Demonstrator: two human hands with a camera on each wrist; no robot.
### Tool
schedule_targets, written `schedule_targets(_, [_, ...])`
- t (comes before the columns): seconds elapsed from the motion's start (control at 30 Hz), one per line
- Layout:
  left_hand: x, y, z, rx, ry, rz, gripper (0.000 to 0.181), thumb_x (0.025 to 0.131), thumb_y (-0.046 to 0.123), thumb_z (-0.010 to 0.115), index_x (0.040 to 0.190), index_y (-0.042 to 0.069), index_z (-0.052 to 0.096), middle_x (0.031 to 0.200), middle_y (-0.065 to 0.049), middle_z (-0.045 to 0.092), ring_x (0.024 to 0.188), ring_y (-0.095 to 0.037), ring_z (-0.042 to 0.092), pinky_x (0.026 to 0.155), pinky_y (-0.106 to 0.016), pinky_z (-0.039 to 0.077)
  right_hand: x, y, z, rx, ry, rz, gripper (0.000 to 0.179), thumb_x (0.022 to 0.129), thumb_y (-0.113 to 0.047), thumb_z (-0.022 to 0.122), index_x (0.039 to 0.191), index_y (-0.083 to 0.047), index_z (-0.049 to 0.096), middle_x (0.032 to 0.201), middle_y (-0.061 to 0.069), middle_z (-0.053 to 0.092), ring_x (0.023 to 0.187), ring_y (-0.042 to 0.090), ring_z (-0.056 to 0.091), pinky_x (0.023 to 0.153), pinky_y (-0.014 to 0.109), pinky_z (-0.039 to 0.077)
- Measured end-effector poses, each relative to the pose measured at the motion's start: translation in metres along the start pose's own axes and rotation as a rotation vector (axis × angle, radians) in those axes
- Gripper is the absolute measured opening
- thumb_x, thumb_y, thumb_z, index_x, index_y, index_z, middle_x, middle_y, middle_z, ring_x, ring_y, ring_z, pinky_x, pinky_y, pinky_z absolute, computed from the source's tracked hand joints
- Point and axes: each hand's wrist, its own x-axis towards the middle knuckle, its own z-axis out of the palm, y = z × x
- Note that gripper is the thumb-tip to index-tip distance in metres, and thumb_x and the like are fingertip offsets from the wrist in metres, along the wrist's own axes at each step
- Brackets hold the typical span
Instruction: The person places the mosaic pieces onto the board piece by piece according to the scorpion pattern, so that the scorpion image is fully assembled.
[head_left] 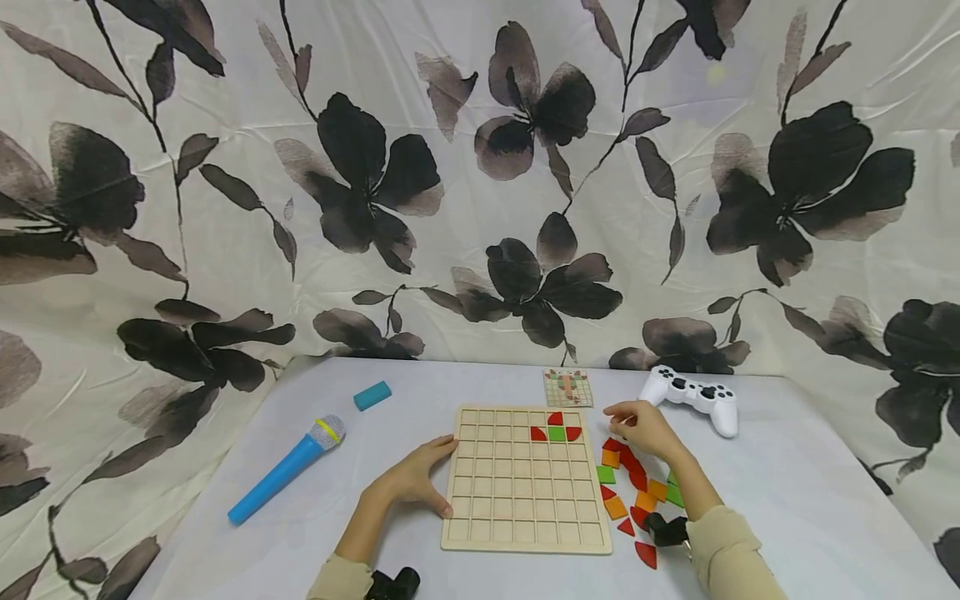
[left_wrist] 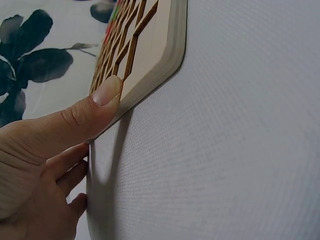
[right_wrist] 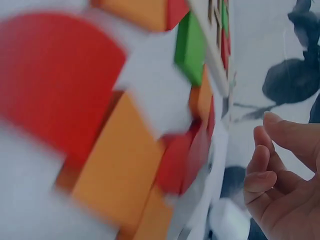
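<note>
My left hand (head_left: pixel 414 477) rests at the left edge of a wooden grid board (head_left: pixel 517 500), thumb and fingers spread along it. In the left wrist view the thumb (left_wrist: pixel 102 97) lies over the board's rim. A green square (head_left: pixel 556 433) sits in the grid near the top right, with red quarter-round pieces (head_left: pixel 573 434) above and on both sides of it. My right hand (head_left: pixel 641 427) hovers over the top of the loose pieces, right of the board. Its fingers are bent, with thumb and index tips close and no piece visible between them.
Red, orange and green blocks (head_left: pixel 647 501) lie scattered and overlapping along the board's right side. A pattern card (head_left: pixel 567 388) lies behind the board. A white game controller (head_left: pixel 693 396) is at the back right. Leftward are a blue toy microphone (head_left: pixel 281 473) and a blue block (head_left: pixel 372 396).
</note>
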Motion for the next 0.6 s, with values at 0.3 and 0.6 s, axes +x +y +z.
schedule_targets(0.3, [-0.001, -0.001, -0.001, 0.006, -0.003, 0.001, 0.105, 0.051, 0.017, 0.091, 0.139, -0.008, 0.039, 0.148, -0.024, 0.031, 0.136, -0.045, 0.026, 0.109, -0.057, 0.026, -0.019, 0.021, -0.01, -0.054, -0.004, 0.042, 0.025, 0.083, 0.001, 0.063, 0.107, 0.01, 0.064, 0.088, 0.015, 0.065, 0.077, 0.024, 0.057, 0.073, 0.037, 0.053])
schedule_targets(0.6, [-0.001, 0.001, -0.002, 0.005, -0.01, 0.012, 0.105, 0.052, 0.017, 0.091, 0.139, -0.008, 0.038, 0.147, -0.025, 0.031, 0.135, -0.046, 0.026, 0.109, -0.058, 0.026, -0.022, 0.032, -0.011, -0.066, -0.059, 0.097, 0.028, 0.078, 0.001, 0.068, 0.106, 0.005, 0.067, 0.099, 0.018, 0.065, 0.078, 0.022, 0.053, 0.07, 0.034, 0.049])
